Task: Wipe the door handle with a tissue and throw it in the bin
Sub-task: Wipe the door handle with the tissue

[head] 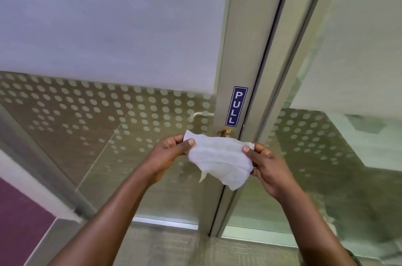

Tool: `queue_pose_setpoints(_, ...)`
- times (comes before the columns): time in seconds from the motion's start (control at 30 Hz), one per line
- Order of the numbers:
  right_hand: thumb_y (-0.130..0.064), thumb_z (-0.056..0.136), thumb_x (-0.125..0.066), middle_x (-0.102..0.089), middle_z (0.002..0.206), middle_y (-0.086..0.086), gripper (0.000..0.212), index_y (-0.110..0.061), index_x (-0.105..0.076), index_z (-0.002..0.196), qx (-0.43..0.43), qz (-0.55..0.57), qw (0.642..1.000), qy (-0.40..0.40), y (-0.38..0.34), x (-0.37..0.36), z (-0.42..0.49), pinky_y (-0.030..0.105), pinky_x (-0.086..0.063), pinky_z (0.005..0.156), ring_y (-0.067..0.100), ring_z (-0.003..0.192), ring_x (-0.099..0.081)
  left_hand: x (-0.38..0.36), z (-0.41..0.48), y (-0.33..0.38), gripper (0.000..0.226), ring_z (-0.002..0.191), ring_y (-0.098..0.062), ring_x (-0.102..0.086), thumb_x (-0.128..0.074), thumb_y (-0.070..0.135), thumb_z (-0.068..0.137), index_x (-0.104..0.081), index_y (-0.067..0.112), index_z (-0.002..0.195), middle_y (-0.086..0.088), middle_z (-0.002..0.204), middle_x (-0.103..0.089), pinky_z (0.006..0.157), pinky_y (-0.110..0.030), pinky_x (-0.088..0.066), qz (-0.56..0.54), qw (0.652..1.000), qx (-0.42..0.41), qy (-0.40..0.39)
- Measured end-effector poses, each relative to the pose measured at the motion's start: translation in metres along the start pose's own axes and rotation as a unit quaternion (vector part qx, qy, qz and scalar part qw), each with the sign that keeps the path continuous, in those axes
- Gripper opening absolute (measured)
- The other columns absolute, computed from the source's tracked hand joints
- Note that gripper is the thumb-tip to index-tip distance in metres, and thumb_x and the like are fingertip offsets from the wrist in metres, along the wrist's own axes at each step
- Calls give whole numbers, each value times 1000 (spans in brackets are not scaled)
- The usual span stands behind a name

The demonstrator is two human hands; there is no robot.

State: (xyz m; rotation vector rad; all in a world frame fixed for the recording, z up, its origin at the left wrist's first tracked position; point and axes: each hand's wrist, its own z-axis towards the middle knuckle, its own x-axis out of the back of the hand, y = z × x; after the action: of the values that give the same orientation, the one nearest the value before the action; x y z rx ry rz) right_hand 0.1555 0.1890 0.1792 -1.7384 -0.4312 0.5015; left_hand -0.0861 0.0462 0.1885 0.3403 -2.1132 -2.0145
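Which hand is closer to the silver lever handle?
Left. The left hand is just below the lever handle; the right hand is farther right, beyond the PULL sticker.

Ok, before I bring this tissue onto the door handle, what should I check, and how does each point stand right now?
1. Grip on the white crumpled tissue: ok; the left hand and the right hand each pinch a top corner.
2. Tissue spread out: ok; it hangs stretched between both hands.
3. Handle found: cannot tell; only a brass-coloured round fitting shows above the tissue, under the blue PULL sticker.
4. Tissue touching the handle: cannot tell.
5. One hand free to wipe: not ok; both hold the tissue.
6. Bin in sight: not ok; none in view.
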Motion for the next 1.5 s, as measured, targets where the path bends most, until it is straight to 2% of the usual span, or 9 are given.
queue_pose_setpoints(0.1, -22, 99, -59, -73, 116, 18, 27, -6, -65, 119, 10, 49, 998, 25, 8, -17, -2, 41, -57, 83, 29, 100, -70, -12, -8, 3, 24, 100, -18, -76, -53, 19, 108, -74, 9, 116, -10, 110, -80, 84, -25, -59, -57, 995, -41, 70)
queue_pose_setpoints(0.23, -23, 102, -53, -76, 112, 10, 19, -13, -67, 112, 41, 102, 989, 101, 16, -52, -3, 43, -56, 86, 26, 101, -72, -32, -2, -9, 30, 82, -24, -67, -57, 29, 109, -69, 2, 102, -22, 94, -76, 74, -40, -55, -63, 979, -67, 184)
queue_pose_setpoints(0.37, -29, 101, -58, -79, 100, 6, 17, -18, -70, 105, 7, 124, 980, 158, 19, -68, -3, 47, -58, 87, 27, 96, -74, -37, 2, -17, 46, 57, -12, -34, -57, 42, 106, -52, 5, 80, -1, 63, -40, 55, -29, -29, 41, 958, -75, 273)
queue_pose_setpoints(0.5, -34, 99, -61, -79, 95, 3, 17, -21, -73, 97, 18, 65, 978, 199, 21, -62, 4, 45, -59, 86, 27, 93, -75, -31, 5, -20, 38, 48, -6, -28, -63, 34, 104, -57, 8, 78, 7, 54, -36, 45, -20, -26, 80, 950, -81, 291)
queue_pose_setpoints(0.6, -33, 99, -59, -79, 92, 1, 19, -19, -71, 97, 35, 35, 975, 215, 20, -60, 11, 38, -60, 78, 24, 89, -75, -27, 14, -23, 33, 50, -6, -35, -64, 30, 104, -60, 6, 81, -3, 60, -46, 47, -20, -31, 93, 947, -86, 294)
queue_pose_setpoints(0.77, -23, 99, -59, -77, 102, 7, 12, -16, -67, 105, 2, 47, 981, 190, 16, -53, 27, 48, -58, 89, 28, 96, -74, -24, 38, -27, 27, 53, -8, -42, -63, 27, 105, -62, 12, 83, -9, 67, -58, 52, -24, -39, 100, 941, -74, 314)
queue_pose_setpoints(0.9, -13, 96, -59, -77, 100, 8, 12, -16, -65, 106, 27, 5, 980, 195, 15, -51, 33, 37, -58, 75, 23, 90, -74, -19, 53, -34, 27, 56, -13, -44, -63, 28, 105, -63, 10, 85, -19, 73, -63, 52, -26, -39, 130, 935, -70, 324)
queue_pose_setpoints(1.23, -18, 89, -67, -73, 89, 5, 12, -23, -64, 100, 51, -126, 957, 256, 33, -50, 41, 41, -58, 75, 26, 85, -71, -8, 60, -55, 5, 56, -12, -53, -59, 17, 107, -64, 17, 105, 6, 65, -57, 51, -29, -40, 270, 905, -127, 304)
queue_pose_setpoints(1.5, -27, 92, -68, -70, 87, -3, 13, -23, -63, 102, 76, -160, 933, 312, 28, -45, 34, 43, -58, 78, 19, 82, -70, 0, 54, -57, 34, 82, -23, -58, -53, -10, 93, -65, 8, 119, -3, 99, -61, 61, -33, -44, 353, 853, -189, 336)
